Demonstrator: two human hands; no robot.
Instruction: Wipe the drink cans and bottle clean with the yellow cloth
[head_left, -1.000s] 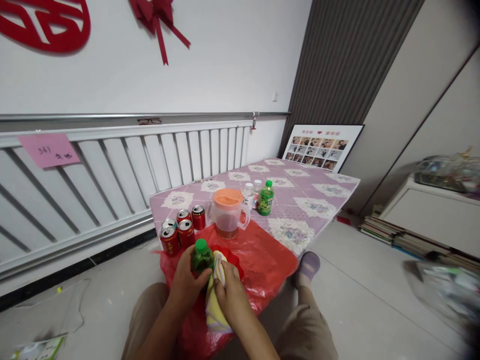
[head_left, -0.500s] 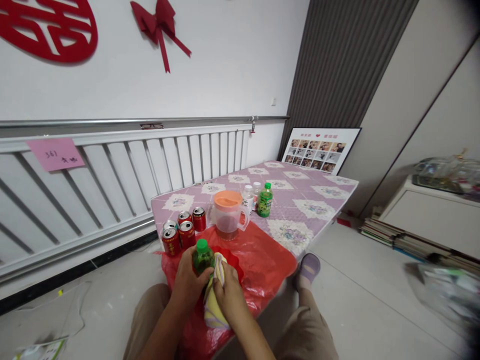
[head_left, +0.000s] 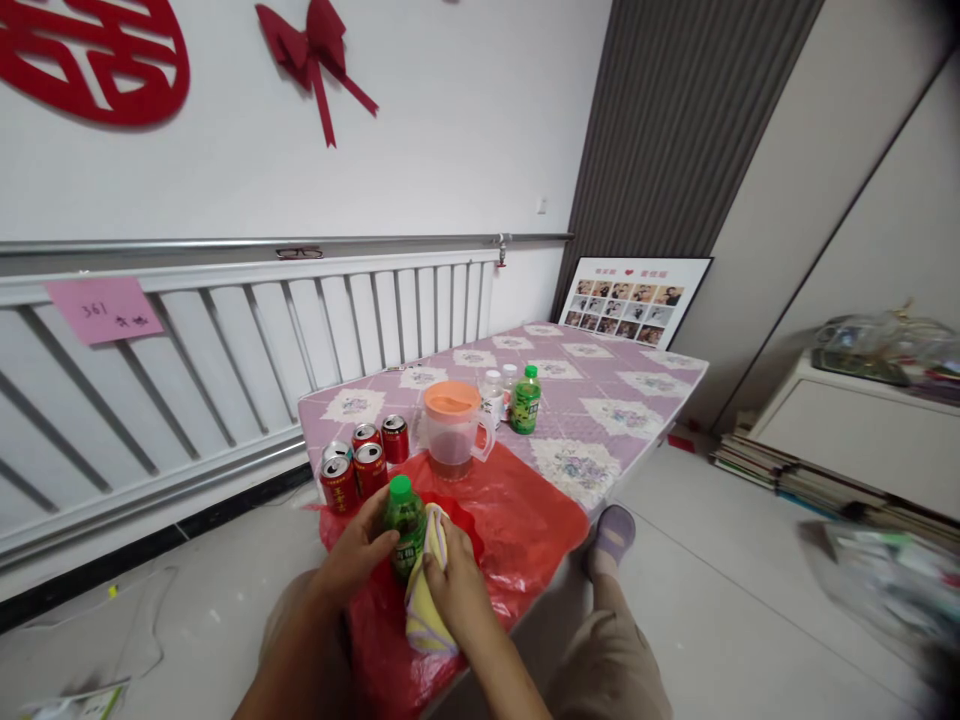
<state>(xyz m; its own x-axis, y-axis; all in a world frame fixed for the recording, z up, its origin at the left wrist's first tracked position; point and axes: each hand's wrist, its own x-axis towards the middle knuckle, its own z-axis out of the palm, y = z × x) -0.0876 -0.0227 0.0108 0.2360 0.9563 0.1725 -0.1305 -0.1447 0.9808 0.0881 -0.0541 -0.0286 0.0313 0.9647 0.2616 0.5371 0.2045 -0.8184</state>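
Observation:
A green drink bottle (head_left: 406,520) with a green cap stands upright at the near end of the table, over a red plastic sheet (head_left: 525,510). My left hand (head_left: 360,552) curls round its left side, thumb in front and fingers partly hidden behind. A yellow cloth (head_left: 429,615) with a pale purple edge is bunched in my right hand (head_left: 456,580), pressed against the bottle's right side. Behind the cloth shows part of a red scalloped dish (head_left: 466,522). Beyond it is a clear pitcher (head_left: 448,440) with an orange lid.
Several red drink cans (head_left: 370,470) stand left of the pitcher. To its right are two white-capped bottles (head_left: 493,395) and another green bottle (head_left: 525,402). A radiator (head_left: 337,320) runs along the wall behind the flowered tablecloth (head_left: 577,470). A photo board (head_left: 637,300) leans at the far end.
My left thumb has shifted lower and left, so more of the bottle's label shows. My right hand keeps the cloth against the bottle. The whole view has shifted slightly.

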